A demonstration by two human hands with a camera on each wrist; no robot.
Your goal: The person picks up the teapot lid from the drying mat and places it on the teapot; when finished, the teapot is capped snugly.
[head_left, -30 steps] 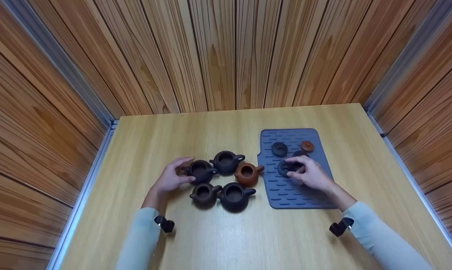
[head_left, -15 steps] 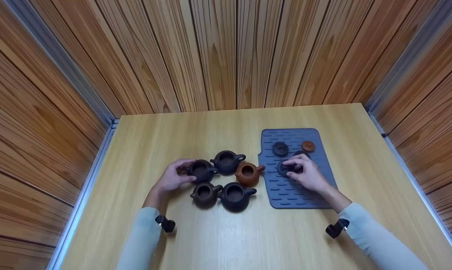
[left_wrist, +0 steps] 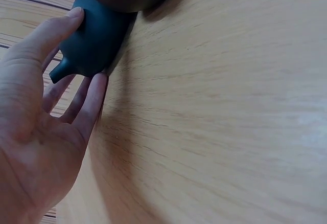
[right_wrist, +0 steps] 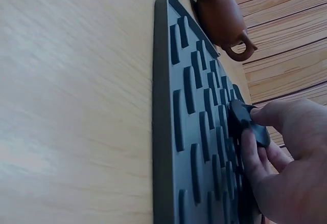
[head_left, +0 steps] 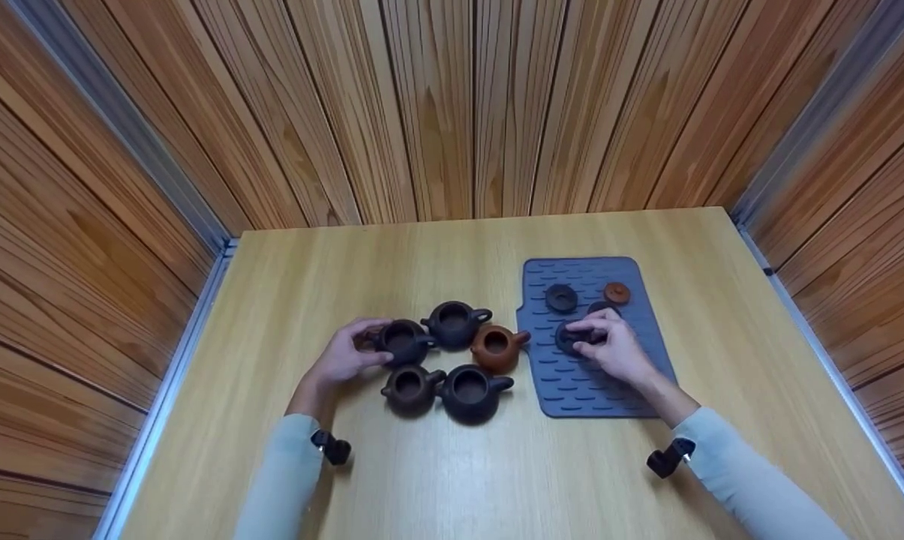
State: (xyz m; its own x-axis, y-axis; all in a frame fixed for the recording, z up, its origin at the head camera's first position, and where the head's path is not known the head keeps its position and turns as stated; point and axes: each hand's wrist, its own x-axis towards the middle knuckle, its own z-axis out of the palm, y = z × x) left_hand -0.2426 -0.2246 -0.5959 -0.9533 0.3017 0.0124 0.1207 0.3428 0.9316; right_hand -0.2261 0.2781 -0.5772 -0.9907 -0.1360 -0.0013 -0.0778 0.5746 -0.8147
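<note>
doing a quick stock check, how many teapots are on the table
5: one black teapot at the left hand, a second black teapot at the back, a reddish teapot beside the mat, a brown teapot front left, a third black teapot front right. None seems hidden.

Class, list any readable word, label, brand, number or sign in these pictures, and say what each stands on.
None: the dark round teapots, reddish-brown round teapot, dark round lids, reddish-brown round lid and grey ridged mat show no readable text.
Any markings on the black wrist-mounted devices are too small to read.
</note>
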